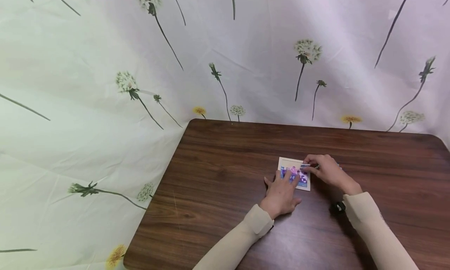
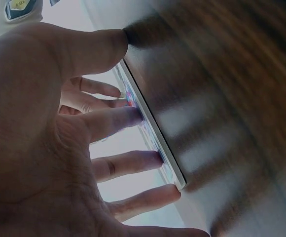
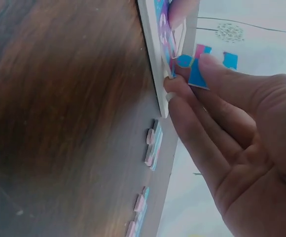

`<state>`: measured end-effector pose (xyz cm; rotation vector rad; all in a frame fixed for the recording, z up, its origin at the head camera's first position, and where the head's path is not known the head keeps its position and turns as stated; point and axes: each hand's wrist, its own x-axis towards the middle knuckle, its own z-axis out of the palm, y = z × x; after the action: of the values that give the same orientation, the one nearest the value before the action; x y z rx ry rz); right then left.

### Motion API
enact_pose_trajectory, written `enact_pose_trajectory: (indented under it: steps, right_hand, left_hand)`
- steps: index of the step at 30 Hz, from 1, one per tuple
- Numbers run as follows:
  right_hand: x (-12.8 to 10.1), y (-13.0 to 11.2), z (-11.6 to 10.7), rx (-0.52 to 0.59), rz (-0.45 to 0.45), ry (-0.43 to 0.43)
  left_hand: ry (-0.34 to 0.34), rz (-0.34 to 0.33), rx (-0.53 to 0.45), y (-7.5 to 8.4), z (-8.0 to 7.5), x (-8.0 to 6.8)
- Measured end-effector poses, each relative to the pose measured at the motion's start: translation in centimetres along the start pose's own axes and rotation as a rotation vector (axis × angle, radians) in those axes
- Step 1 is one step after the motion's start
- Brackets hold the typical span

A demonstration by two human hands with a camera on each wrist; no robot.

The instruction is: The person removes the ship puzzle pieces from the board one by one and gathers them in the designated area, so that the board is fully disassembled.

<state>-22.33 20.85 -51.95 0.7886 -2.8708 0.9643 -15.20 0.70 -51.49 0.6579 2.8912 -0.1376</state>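
A small jigsaw puzzle with pink, purple and blue printing lies in a pale frame (image 1: 308,184) on the table. My left hand (image 1: 280,195) is spread flat over its near left part, with straight fingertips resting on the puzzle, as the left wrist view shows too. At the frame's far right corner, my right hand (image 1: 327,170) pinches a blue jigsaw piece (image 3: 196,74) with a bit of pink between thumb and fingers. In the right wrist view the piece stands tilted close over the frame's edge (image 3: 155,64). Fingers hide parts of the picture.
Loose jigsaw pieces (image 3: 154,145) lie on the table to the right of the frame, mostly behind my right hand in the head view. The brown wooden table (image 1: 218,164) reaches back to a white curtain (image 1: 246,67) printed with dandelions.
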Motion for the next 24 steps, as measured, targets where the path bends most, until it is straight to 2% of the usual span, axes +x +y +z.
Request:
enact_pose_trajectory:
  steps: [8, 13, 21, 24]
  right_hand:
    - [-0.3, 0.6, -0.4, 0.064, 0.053, 0.032]
    - [-0.7, 0.8, -1.1, 0.060, 0.062, 0.079]
    - [-1.9, 1.4, -2.4, 0.053, 0.134, 0.101]
    - [-2.5, 1.8, -2.7, 0.038, 0.133, 0.122]
  left_hand:
    - [0.012, 0.006, 0.003, 0.0, 0.1, 0.0]
    - [0.015, 0.005, 0.005, 0.0, 0.1, 0.0]
    - [0.009, 0.003, 0.001, 0.0, 0.2, -0.1]
    - [0.010, 0.000, -0.006, 0.0, 0.2, -0.1]
